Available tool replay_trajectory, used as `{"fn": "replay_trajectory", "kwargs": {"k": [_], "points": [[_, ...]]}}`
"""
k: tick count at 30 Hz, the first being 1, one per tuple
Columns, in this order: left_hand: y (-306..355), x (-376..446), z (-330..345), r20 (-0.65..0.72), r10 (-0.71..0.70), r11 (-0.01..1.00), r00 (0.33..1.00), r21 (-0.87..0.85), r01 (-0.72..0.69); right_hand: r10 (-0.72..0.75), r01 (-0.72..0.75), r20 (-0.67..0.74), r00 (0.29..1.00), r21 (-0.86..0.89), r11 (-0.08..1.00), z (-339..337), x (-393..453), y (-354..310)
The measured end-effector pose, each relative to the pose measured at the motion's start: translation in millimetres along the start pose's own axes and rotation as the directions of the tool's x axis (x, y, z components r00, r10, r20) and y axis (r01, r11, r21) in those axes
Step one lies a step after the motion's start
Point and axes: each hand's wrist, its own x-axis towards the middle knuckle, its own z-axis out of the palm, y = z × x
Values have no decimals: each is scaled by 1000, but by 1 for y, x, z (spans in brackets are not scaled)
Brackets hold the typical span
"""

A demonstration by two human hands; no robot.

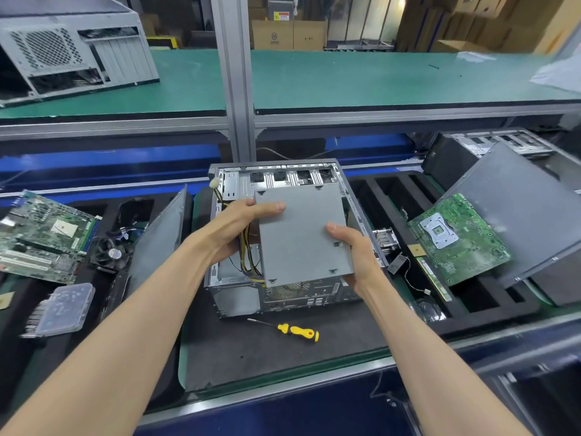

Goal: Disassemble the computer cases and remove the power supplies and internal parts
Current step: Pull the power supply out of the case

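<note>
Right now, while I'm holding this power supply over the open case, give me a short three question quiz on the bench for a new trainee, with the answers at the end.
1. True or false: both hands grip the grey power supply above the open case.
2. Which tool lies on the mat in front of the case?
A. pliers
B. a yellow-handled screwdriver
C. a hammer
3. Fill in: the green circuit board on the right rests on a grey ____.

Key
1. True: the left hand holds its left edge and the right hand its right edge.
2. B, the screwdriver.
3. Panel, which lies tilted.
</note>
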Motion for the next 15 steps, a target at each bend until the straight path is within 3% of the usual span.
{"fn": "replay_trajectory", "kwargs": {"k": [8, 15], "points": [[-3, -26, 6, -44, 131, 991, 990, -22, -132, -36, 35, 90, 995, 9, 999, 1, -22, 7], [-33, -48, 7, -74, 276, 960, 958, 79, -270, -41, 62, 153, 987, -137, 989, -3, -38, 7]]}}
